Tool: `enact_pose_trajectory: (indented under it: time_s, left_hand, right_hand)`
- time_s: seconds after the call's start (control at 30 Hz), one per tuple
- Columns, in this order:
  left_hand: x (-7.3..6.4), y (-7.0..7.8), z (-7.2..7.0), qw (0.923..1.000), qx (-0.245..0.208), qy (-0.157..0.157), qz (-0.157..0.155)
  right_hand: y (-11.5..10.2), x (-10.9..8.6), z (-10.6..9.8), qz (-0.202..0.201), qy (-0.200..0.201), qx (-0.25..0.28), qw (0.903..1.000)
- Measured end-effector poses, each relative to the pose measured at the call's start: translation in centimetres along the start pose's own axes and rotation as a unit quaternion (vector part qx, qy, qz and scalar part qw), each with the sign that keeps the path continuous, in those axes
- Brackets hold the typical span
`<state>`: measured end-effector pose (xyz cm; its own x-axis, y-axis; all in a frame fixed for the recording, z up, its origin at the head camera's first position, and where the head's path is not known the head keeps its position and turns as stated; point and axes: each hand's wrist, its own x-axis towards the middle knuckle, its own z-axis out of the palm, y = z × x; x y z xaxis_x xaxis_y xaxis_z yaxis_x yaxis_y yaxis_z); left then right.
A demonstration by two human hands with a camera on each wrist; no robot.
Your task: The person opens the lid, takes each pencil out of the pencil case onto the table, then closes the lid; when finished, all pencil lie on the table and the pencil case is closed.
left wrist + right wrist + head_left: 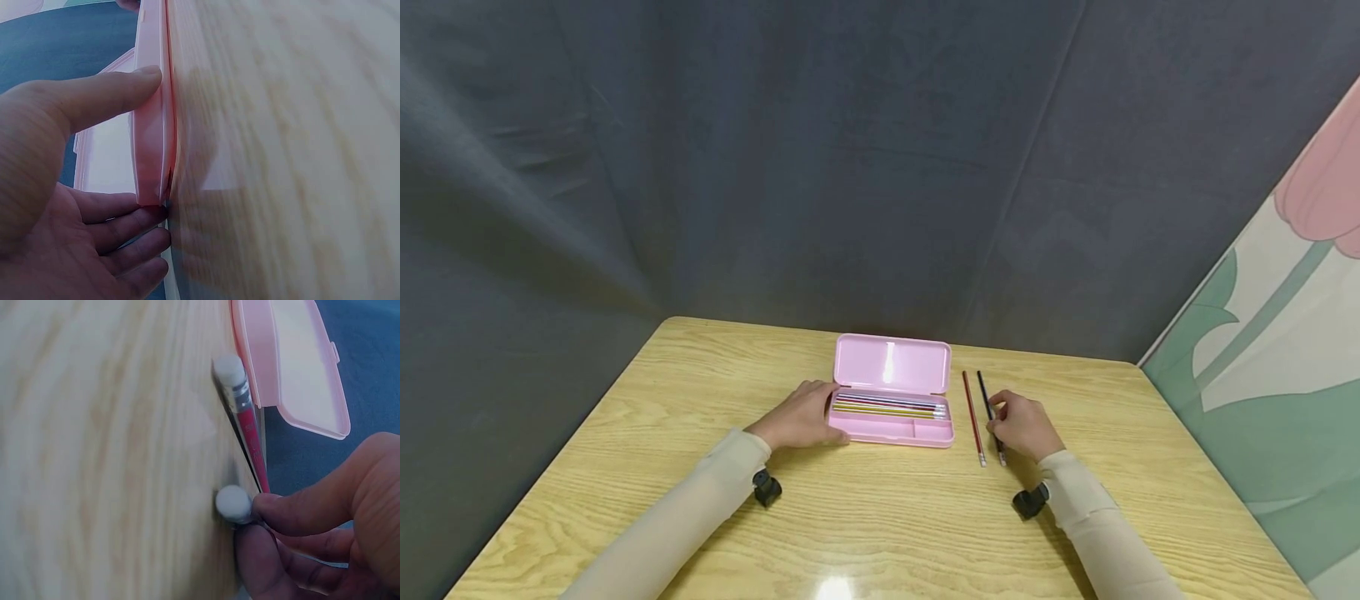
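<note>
An open pink pencil case (876, 428) lies on the table, its lid (917, 367) tipped back. Several pencils (887, 407) lie side by side in its long rear compartment. My left hand (801, 417) holds the case's left end, with the thumb against the front wall and the fingers at the end wall. To the right of the case, a red pencil (973, 417) lies on the table. Beside it is a dark pencil (983, 390), which my right hand (1026, 427) pinches between thumb and fingers near its white eraser (234, 504). The fingers hide part of its shaft.
The wooden table (865, 517) ends at a dark curtain (880, 167) just behind the case. A flower-patterned cloth (1285, 350) hangs along the right side. The case's small front-right compartment (933, 431) shows its bare pink bottom.
</note>
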<state>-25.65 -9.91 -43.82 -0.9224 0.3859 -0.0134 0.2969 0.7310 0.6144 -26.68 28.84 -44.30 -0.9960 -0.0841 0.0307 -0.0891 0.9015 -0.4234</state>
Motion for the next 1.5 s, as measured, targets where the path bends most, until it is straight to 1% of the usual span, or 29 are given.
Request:
enact_pose_trajectory:
  time_s: [0.1,0.17,0.23,0.33,0.4,0.53,0.63,0.7,0.87,1.07,1.23,1.4,1.5]
  left_hand:
    - [0.1,0.0,0.1,1.0,-0.003,0.0,0.004]
    - [0.1,0.0,0.2,1.0,-0.003,0.0,0.005]
    - [0.1,0.0,0.2,1.0,-0.002,0.0,0.004]
    - [0.1,0.0,0.2,1.0,-0.001,0.002,0.004]
    - [0.1,0.0,0.2,1.0,0.001,0.003,0.004]
    - [0.1,-0.1,0.2,1.0,0.003,0.003,0.0]
    - [0.1,-0.1,0.2,1.0,0.004,0.003,-0.001]
    - [0.2,-0.2,0.3,1.0,0.002,0.005,0.002]
    - [0.2,-0.1,0.5,1.0,-0.002,0.004,0.008]
    - [0.2,0.2,0.4,1.0,-0.002,0.001,0.005]
    - [0.2,0.2,0.4,1.0,-0.002,-0.001,0.003]
    - [0.2,0.2,0.4,1.0,-0.003,-0.001,0.006]
    - [0.3,0.2,0.5,1.0,0.001,-0.001,0.004]
  right_hand:
    - [-0.1,-0.1,-0.2,0.002,-0.003,0.005,1.0]
    - [-0.1,-0.3,-0.4,-0.005,0.007,0.008,0.9999]
    - [-0.1,-0.3,-0.7,-0.02,0.027,0.009,0.9994]
    - [-0.1,-0.2,-1.2,-0.043,0.078,0.015,0.9959]
    - [-0.2,-0.1,-1.6,-0.057,0.113,0.027,0.9916]
    - [-0.8,0.5,-2.3,-0.079,0.179,0.061,0.9788]
    - [-1.6,1.0,-2.5,-0.098,0.21,0.08,0.9694]
    - [-2.3,1.3,-2.5,-0.114,0.218,0.09,0.965]
    - [-4.2,1.9,-2.0,-0.163,0.215,0.11,0.9566]
    - [-6.2,2.2,-1.2,-0.192,0.192,0.129,0.9538]
    - [-7.6,2.6,-0.4,-0.201,0.163,0.145,0.955]
    - [-8.8,3.0,0.7,-0.197,0.124,0.149,0.9611]
    - [-9.4,3.3,1.5,-0.198,0.098,0.138,0.9655]
